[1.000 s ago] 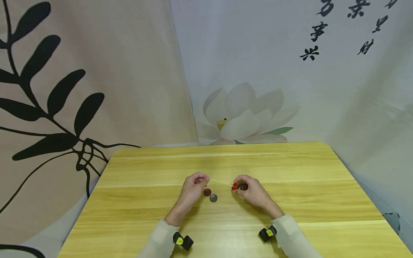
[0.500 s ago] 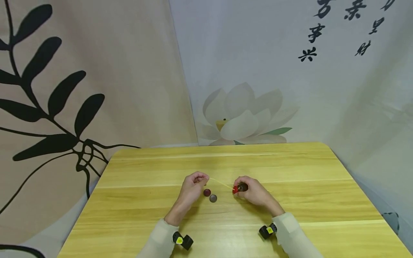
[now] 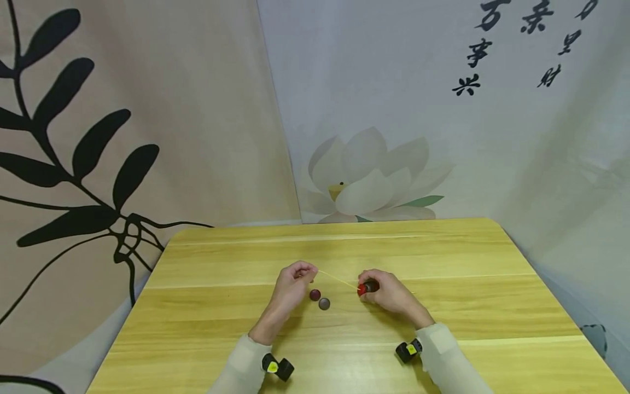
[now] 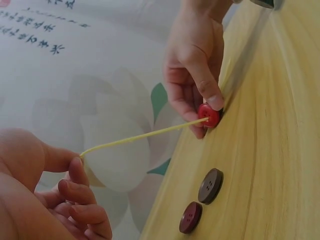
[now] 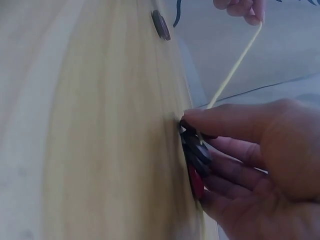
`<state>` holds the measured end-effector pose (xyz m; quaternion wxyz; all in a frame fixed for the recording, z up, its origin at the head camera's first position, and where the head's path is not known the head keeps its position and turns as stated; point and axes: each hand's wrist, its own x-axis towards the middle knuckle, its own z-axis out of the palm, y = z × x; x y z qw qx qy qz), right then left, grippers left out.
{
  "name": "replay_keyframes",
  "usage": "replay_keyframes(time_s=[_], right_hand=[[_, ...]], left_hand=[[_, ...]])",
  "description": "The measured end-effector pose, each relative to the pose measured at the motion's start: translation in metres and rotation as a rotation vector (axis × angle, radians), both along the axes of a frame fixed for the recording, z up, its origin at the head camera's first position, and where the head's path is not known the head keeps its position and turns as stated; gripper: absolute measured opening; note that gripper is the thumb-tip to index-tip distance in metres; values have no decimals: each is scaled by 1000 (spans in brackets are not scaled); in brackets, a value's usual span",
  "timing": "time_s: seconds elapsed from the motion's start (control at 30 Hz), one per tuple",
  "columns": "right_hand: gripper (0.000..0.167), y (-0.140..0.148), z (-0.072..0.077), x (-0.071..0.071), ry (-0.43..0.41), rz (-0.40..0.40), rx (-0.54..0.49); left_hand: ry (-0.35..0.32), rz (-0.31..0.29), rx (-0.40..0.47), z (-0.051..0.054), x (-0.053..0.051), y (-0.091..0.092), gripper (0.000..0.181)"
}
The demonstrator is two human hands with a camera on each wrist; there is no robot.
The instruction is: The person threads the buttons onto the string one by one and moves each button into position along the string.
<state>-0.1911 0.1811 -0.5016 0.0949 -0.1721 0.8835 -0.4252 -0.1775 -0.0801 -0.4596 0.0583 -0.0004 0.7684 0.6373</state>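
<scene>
My left hand [image 3: 289,289] pinches the end of a thin yellow cord [image 4: 145,135] between thumb and index finger, above the table. The cord runs slanting down to a red button [image 4: 207,114] and enters one of its holes. Thumb and fingers of my right hand [image 3: 392,296] grip that button at the tabletop. Behind it, dark buttons [image 5: 197,152] and another red edge show stacked in the same grip; their exact number is hidden. Between the hands, a maroon button [image 3: 315,295] and a grey-brown button [image 3: 324,303] lie flat, close together.
The wooden table [image 3: 236,339] extends on all sides of the hands. Its far edge meets a printed cloth backdrop [image 3: 206,109]. Black wrist cameras [image 3: 278,367] sit on both sleeves.
My right hand and the red button have shifted slightly right, and my left hand slightly left. The cord between them is a little longer and straighter. The two loose buttons stay put.
</scene>
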Motion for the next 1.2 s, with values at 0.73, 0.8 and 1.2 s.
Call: replay_keyframes(time_s=[0.73, 0.8, 1.2], right_hand=[[23, -2, 0, -2, -3, -35, 22], [23, -2, 0, -2, -2, -36, 25], [24, -3, -1, -2, 26, -31, 51]], left_hand=[[-11, -7, 16, -5, -3, 2, 19], [-15, -9, 17, -5, -3, 2, 19], [-24, -16, 15, -7, -3, 3, 21]])
